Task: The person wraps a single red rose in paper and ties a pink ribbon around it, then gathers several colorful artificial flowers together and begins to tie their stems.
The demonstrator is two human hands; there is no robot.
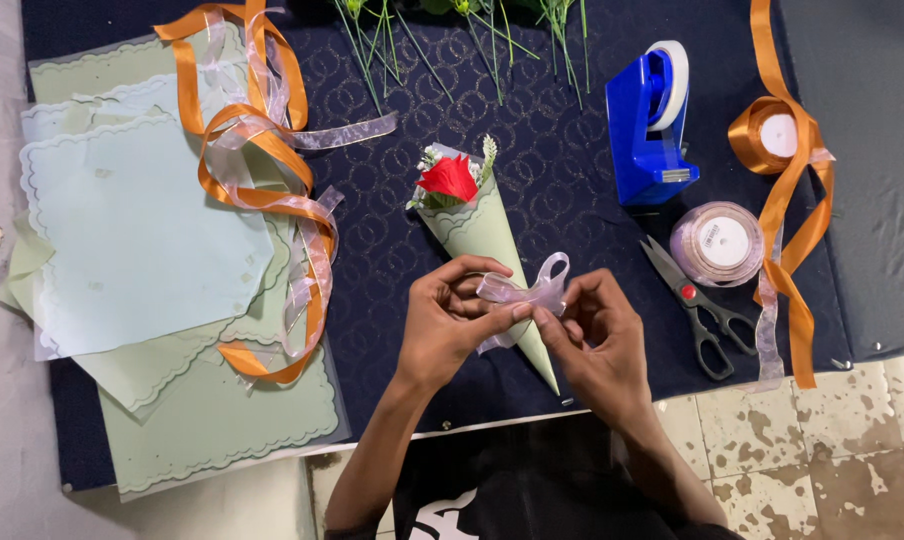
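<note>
Your head camera looks steeply down, close over the dark mat (pixel 572 180), your forearms entering from the frame's lower centre.

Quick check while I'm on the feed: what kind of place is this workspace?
Probably a home or small craft spot for making paper flower cones, set on a dark cloth over a tiled floor. Clues: stacked scalloped paper sheets, ribbon spools, a blue tape dispenser and scissors.

Looked like a home craft corner: dark patterned cloth (pixel 572 180) over a worn tiled floor (pixel 822 450), strewn with ribbon spools (pixel 717 240), scissors (pixel 697 305), tape dispenser (pixel 647 125) and scalloped paper sheets (pixel 142 240).
</note>
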